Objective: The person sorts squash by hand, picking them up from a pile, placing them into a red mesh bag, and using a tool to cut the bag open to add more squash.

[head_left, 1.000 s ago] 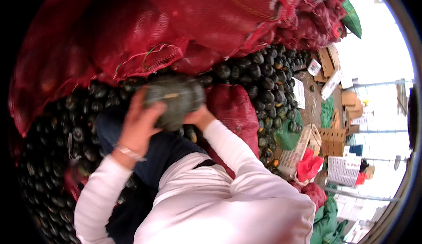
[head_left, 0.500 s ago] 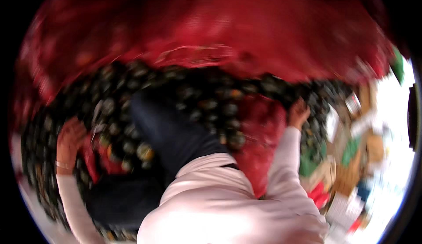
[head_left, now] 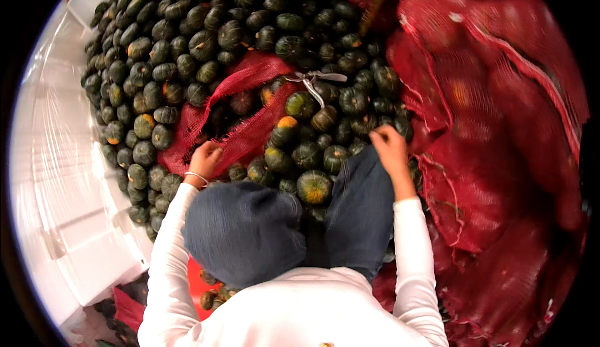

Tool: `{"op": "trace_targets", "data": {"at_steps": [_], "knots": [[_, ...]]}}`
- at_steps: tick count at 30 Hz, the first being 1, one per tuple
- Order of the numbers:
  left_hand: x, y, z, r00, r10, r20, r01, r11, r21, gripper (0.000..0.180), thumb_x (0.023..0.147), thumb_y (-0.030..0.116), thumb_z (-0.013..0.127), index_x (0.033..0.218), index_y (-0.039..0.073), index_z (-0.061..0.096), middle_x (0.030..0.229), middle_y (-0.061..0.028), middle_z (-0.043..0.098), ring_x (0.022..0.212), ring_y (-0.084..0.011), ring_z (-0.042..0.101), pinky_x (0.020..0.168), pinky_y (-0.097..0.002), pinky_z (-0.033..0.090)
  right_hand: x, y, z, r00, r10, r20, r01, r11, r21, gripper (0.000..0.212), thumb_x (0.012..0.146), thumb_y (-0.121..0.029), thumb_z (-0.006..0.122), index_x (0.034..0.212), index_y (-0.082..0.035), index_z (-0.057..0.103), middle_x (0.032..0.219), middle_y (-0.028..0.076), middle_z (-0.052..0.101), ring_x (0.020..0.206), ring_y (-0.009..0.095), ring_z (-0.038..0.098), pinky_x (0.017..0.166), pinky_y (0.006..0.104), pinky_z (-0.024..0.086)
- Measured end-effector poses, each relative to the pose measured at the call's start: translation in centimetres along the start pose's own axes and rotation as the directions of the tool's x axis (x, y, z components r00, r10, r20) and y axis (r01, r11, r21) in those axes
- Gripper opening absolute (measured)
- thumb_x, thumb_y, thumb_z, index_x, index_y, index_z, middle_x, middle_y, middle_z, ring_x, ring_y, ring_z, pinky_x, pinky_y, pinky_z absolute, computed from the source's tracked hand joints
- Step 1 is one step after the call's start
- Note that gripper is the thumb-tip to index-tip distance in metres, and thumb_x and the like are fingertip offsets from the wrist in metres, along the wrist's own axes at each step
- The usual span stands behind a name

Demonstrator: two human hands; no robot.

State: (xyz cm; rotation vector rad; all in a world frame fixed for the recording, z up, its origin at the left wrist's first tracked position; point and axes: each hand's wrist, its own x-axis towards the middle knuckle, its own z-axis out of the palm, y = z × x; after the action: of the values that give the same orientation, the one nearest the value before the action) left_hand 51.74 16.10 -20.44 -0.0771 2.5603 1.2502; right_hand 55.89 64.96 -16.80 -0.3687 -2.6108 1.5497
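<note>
A slack red mesh bag (head_left: 250, 135) lies with its mouth gaping on a heap of small dark green pumpkins (head_left: 203, 45). My left hand (head_left: 206, 159), a thin band at its wrist, is closed on the bag's near edge. Darker pumpkins show through the opening. Beside the bag's far right corner, hand shears (head_left: 314, 82) with pale metal handles rest on the pumpkins. My right hand (head_left: 390, 149) hovers by my right knee, near the pumpkins at the right; its fingers are curled together, and whatever they may hold is hidden.
Large, full red mesh sacks (head_left: 500, 128) are piled along the right side. White wrapped boxes (head_left: 69, 222) line the left edge. My bent knees (head_left: 244, 231) take up the near middle. Something bright red (head_left: 199, 287) with small pumpkins shows beside my left leg.
My view has swung round: the big red sacks, before across the top, now stand at the right. My left hand, earlier blurred at the far left, is now on the mesh bag.
</note>
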Motion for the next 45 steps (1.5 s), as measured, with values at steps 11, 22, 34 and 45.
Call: {"op": "trace_targets", "data": {"at_steps": [11, 22, 34, 45], "knots": [[1.5, 1.3, 5.9, 0.905, 0.353, -0.238, -0.286, 0.918, 0.276, 0.038, 0.069, 0.007, 0.062, 0.106, 0.003, 0.056, 0.114, -0.0169, 0.052, 0.108, -0.0368, 0.047, 0.096, -0.0431, 0.039, 12.7, 1.7, 16.1, 0.926, 0.212, 0.312, -0.007, 0.836, -0.549, 0.032, 0.089, -0.024, 0.051, 0.088, 0.007, 0.057, 0.088, 0.029, 0.061, 0.085, 0.047, 0.057, 0.073, 0.0499, 0.045], [5.9, -0.1, 9.6, 0.985, 0.171, 0.035, -0.171, 0.908, 0.383, 0.039, 0.077, 0.025, 0.063, 0.108, 0.005, 0.052, 0.091, -0.0127, 0.061, 0.091, -0.0315, 0.058, 0.088, -0.051, 0.04, 25.5, -10.0, 18.6, 0.883, -0.449, 0.135, 0.439, 0.688, -0.578, 0.026, 0.091, -0.025, 0.052, 0.088, 0.001, 0.051, 0.088, 0.022, 0.058, 0.076, 0.037, 0.058, 0.059, 0.0441, 0.047], [7.3, 0.9, 9.7, 0.988, -0.08, 0.13, 0.073, 0.996, 0.054, 0.035, 0.091, 0.038, 0.048, 0.089, 0.004, 0.055, 0.083, -0.0235, 0.063, 0.082, -0.0425, 0.06, 0.071, -0.052, 0.046, 14.1, -5.3, 26.5, 0.377, -0.199, 0.905, 0.919, 0.198, -0.34, 0.027, 0.067, -0.023, 0.073, 0.086, -0.009, 0.061, 0.088, 0.007, 0.059, 0.091, 0.026, 0.055, 0.078, 0.0408, 0.041], [4.4, 2.1, 9.0, 0.969, -0.068, 0.237, 0.062, 0.998, 0.033, 0.027, 0.073, 0.013, 0.057, 0.098, 0.011, 0.065, 0.096, -0.016, 0.066, 0.094, -0.035, 0.062, 0.081, -0.045, 0.049, 13.4, -4.3, 27.1, 0.374, 0.229, 0.899, 0.837, 0.334, -0.433, 0.019, 0.068, -0.013, 0.059, 0.084, -0.009, 0.068, 0.082, 0.02, 0.065, 0.085, 0.037, 0.062, 0.075, 0.0445, 0.05]]}}
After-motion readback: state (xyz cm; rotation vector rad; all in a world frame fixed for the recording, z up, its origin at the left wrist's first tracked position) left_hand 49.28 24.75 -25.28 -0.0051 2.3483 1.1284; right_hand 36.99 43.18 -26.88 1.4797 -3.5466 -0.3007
